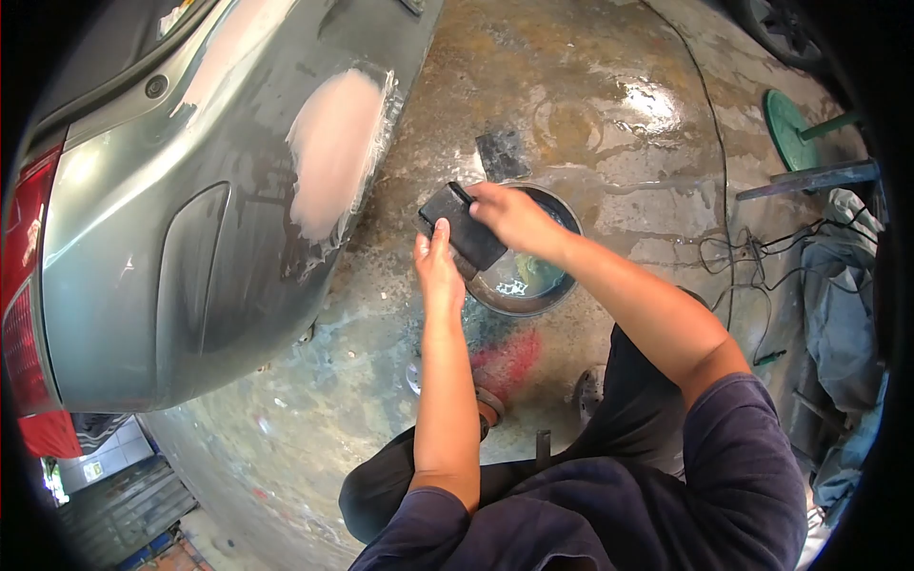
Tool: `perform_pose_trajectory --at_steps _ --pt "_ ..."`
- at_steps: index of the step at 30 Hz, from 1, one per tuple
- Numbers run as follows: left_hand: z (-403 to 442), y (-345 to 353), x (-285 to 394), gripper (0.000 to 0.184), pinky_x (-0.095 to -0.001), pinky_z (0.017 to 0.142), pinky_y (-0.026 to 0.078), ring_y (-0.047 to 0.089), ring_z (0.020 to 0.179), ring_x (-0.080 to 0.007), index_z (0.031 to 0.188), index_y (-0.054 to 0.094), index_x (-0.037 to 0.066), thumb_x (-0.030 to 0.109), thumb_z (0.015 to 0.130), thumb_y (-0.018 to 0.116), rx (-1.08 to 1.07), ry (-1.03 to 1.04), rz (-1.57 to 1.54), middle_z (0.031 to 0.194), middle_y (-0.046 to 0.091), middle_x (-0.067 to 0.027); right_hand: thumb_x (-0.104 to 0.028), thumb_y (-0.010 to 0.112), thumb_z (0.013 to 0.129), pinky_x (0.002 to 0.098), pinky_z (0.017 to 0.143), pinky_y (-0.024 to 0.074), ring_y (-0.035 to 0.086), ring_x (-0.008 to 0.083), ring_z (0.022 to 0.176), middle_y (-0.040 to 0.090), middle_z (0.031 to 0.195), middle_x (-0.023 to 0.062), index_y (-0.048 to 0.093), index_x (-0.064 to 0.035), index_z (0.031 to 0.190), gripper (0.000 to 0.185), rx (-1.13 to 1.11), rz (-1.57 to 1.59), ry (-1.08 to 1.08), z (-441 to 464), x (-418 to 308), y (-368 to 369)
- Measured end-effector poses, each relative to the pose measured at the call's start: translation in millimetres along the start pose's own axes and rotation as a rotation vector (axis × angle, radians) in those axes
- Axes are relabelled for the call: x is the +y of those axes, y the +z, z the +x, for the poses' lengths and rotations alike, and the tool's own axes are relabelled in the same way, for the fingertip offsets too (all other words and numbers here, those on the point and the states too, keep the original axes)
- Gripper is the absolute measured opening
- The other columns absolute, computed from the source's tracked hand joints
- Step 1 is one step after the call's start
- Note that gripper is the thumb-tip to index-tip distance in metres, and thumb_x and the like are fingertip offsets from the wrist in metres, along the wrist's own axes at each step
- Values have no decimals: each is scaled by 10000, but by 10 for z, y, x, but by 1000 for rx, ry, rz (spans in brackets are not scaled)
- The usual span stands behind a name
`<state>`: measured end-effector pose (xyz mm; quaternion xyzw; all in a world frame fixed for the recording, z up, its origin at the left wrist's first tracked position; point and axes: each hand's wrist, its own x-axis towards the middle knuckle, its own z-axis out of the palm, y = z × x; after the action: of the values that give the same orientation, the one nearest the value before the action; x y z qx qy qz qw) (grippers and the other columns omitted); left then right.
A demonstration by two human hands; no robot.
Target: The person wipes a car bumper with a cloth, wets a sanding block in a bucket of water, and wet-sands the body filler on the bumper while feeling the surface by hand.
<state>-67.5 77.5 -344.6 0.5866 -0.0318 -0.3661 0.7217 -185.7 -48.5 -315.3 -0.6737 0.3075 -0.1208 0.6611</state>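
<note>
Above a round basin of water (pixel 543 303), a dark rectangular block (pixel 464 228) with black sheet material folded over its edges is between my hands. My left hand (pixel 441 266) grips its lower left side, thumb lying on the top face. My right hand (pixel 514 217) pinches the block's upper right edge, fingers curled round it. To the left stands a grey car body panel (pixel 257 219) with a pinkish, smooth filler patch (pixel 335 147). A dark square sheet (pixel 503 155) lies flat on the wet floor just beyond the basin.
A black cable (pixel 709 95) runs along the floor at the right, tangling near a grey cloth or cover (pixel 838 305). A green round-topped object (pixel 788 130) and a wheel (pixel 776 29) are at the upper right. The red tail light (pixel 24 285) is far left.
</note>
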Motion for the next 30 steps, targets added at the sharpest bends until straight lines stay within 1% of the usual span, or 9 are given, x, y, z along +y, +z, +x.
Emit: perform_pose_trajectory --at_steps 3,6,10,13,16,17,18,24,30 --pt "-29 69 4 338 -342 736 488 611 801 -160 971 664 4 332 1041 624 13 -31 392 890 695 -80 -127 588 920 454 1089 450 555 350 1328 578 1430 226 476 53 1449 570 335 -852 -525 -135 79 284" --pt "-74 66 -39 441 -388 735 488 641 752 -244 899 681 -17 377 1048 553 -14 -28 536 798 696 -144 -141 602 908 459 1112 429 502 334 1386 508 1508 218 456 58 1457 602 330 -1235 -468 -242 -28 361" --pt "-165 135 86 550 -402 887 484 634 964 -265 1017 706 -73 430 1071 489 -16 -53 905 1013 696 -206 -171 642 907 442 1041 486 582 338 1305 580 1437 209 507 43 1432 583 40 -1129 -175 -142 -121 232" --pt "-57 -111 -71 525 -438 956 471 635 1052 -345 1039 719 -32 457 1048 529 170 426 1091 1089 685 -220 -198 674 884 443 955 537 670 316 1201 682 1315 184 667 -10 1297 454 -361 -1050 116 -11 -281 8" --pt "255 -416 -587 514 -454 1083 431 578 1249 -418 1386 589 44 414 1029 581 94 656 1443 1295 634 -252 -206 671 850 431 891 569 729 290 1113 754 1189 162 794 -65 1097 310 -655 -1173 252 111 159 71" --pt "358 -504 -777 558 -452 1110 420 552 1317 -421 1470 533 60 406 1035 573 46 689 1548 1362 614 -262 -216 631 871 452 906 567 729 296 1111 749 1189 179 784 -56 1123 335 -630 -1149 280 170 492 172" --pt "258 -333 -586 592 -448 1155 396 478 1406 -426 1533 456 50 365 1043 565 -118 217 1037 1510 512 -261 -226 591 892 473 921 565 729 302 1108 743 1189 196 773 -47 1148 362 -604 -1123 308 231 817 251" --pt "-49 -374 -724 496 -477 1112 431 525 1343 -454 1504 472 21 279 1080 481 96 128 1021 1450 556 -280 -378 558 997 473 982 532 695 371 1155 712 1224 246 773 -44 1155 427 -496 -925 476 218 1544 284" --pt "-92 -388 -946 441 -508 1037 463 585 1232 -472 1409 564 -12 250 1059 509 278 223 1023 1336 615 -314 -518 513 1024 463 1124 422 534 422 1353 576 1423 286 501 -17 1488 683 89 -361 189 -312 49 180"
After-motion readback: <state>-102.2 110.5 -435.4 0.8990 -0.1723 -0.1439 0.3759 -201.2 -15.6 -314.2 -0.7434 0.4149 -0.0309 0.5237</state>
